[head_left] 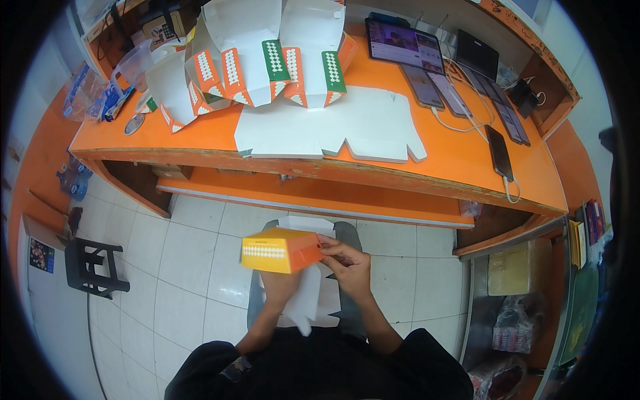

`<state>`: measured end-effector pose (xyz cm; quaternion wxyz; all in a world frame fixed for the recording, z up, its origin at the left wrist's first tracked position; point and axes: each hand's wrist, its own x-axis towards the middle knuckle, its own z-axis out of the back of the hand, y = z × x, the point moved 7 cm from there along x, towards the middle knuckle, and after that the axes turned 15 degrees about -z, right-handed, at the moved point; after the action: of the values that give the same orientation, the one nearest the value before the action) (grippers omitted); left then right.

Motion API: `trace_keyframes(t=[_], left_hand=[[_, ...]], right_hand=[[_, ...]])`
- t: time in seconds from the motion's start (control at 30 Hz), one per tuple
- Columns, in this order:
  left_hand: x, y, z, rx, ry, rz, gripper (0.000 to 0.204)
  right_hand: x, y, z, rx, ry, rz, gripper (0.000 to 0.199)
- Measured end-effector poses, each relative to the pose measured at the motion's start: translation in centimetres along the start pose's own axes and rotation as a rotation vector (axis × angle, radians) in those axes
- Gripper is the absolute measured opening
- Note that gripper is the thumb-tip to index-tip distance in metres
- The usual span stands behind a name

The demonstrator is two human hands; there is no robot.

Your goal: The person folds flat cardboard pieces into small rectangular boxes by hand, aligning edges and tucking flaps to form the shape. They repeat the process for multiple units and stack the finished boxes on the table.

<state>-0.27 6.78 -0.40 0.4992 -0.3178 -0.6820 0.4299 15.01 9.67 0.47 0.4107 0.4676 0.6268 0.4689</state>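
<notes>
A yellow and orange cardboard box [267,252] with a white diamond pattern is held above my lap. My left hand [280,285] supports it from below, its fingers hidden behind the box. At the box's orange right end, the fingers of my right hand [348,263] pinch the edge by a small dark slot. White flat card blanks [327,303] with cut flaps lie on my lap under the box. On the desk ahead stand several folded boxes [253,73] in orange, white and green, their lids raised. A stack of flat white blanks [293,130] lies before them.
The orange desk [200,143] spans the far side. On its right are a tablet [403,43], several phones [499,152] and white cables. A black stool [97,267] stands on the tiled floor at left; a shelf with wrapped goods [513,327] is at right.
</notes>
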Motion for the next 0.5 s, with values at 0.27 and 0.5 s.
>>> trace_keyframes(t=[0.27, 0.5], left_hand=[[-0.8, -0.5, -1.8, -0.155, 0.036, 0.076, 0.032], [-0.4, -1.2, -1.5, -0.013, 0.099, -0.114, 0.027]], right_hand=[[0.2, 0.7, 0.6, 0.078, -0.041, -0.021, 0.012], [0.2, 0.8, 0.5, 0.072, 0.046, 0.013, 0.013]])
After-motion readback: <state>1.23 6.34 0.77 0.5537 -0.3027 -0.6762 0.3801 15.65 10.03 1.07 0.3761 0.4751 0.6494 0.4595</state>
